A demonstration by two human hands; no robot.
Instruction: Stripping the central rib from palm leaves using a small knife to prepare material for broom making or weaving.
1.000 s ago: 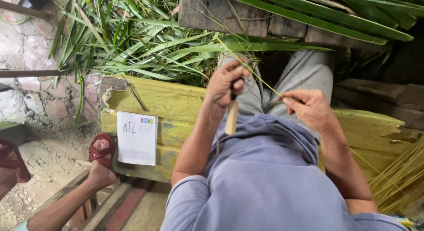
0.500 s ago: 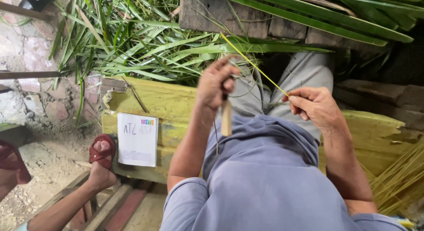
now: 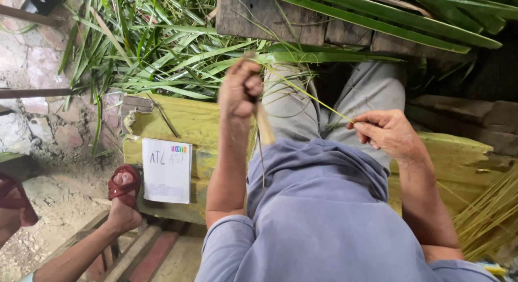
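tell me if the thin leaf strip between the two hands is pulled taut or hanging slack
Taut. The leaf strip runs in a straight line from the raised left hand down to the right hand, which pinches its end, with no sag.

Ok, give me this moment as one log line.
left hand: shut on knife handle | right hand: pinching leaf midrib | midrib taut between hands | bench: white card | leaves behind

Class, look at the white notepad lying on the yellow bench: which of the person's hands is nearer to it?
Left. The left hand is raised just up and right of the white notepad; the right hand is far across the lap, pinching a thin leaf strip.
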